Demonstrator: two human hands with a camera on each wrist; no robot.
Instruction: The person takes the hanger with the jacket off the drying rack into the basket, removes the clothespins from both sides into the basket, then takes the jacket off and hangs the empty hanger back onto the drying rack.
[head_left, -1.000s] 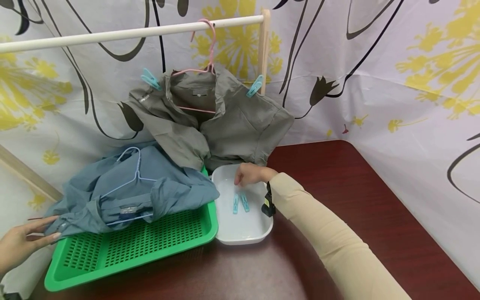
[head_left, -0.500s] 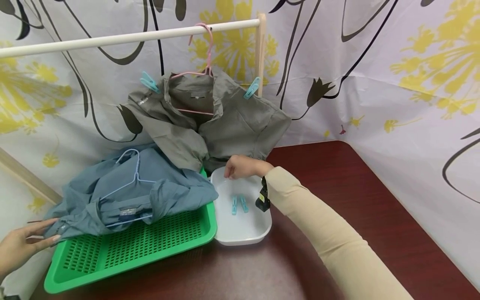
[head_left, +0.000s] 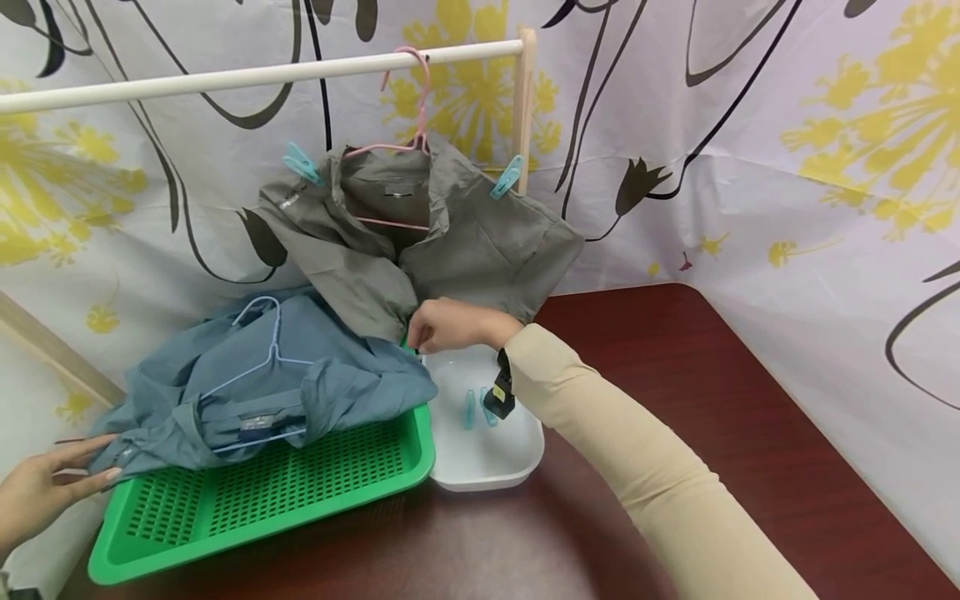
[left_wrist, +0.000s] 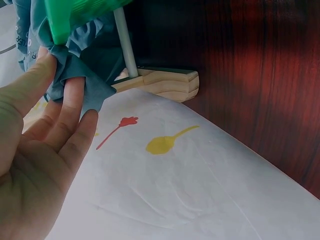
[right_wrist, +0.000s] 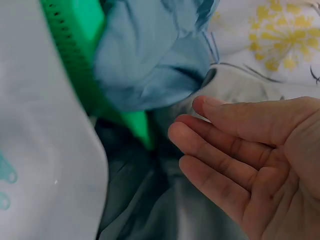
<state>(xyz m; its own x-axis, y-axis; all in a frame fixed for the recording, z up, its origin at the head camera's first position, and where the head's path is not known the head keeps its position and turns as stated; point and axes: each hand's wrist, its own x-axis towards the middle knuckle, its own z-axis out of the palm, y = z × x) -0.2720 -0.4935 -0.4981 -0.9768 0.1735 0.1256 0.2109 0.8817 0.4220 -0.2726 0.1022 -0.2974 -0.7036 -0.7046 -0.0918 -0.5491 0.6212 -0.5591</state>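
Note:
A blue shirt (head_left: 255, 375) with a light blue hanger (head_left: 273, 335) inside it lies across the green basket (head_left: 262, 528). My left hand (head_left: 37, 493) pinches the end of its left sleeve between thumb and fingers, at the basket's edge. Over the basket's far right corner is my right hand (head_left: 459, 323), close to the shirt's other sleeve (right_wrist: 145, 70). Its fingers are relaxed with nothing between them in the right wrist view. Below that wrist, a white tray (head_left: 486, 475) holds light blue clothespins (head_left: 469, 410).
Behind, a grey shirt (head_left: 495, 250) hangs on a pink hanger (head_left: 422, 100) from a white rod (head_left: 225, 79), with a clothespin (head_left: 303, 163) on each shoulder. The rack's wooden foot (left_wrist: 170, 85) stands by the dark red table (head_left: 637, 375). A patterned sheet (head_left: 787, 275) surrounds the table.
My right hand has moved left and slightly back, from over the white tray to the blue shirt's right sleeve. My left hand keeps its pinch on the left sleeve.

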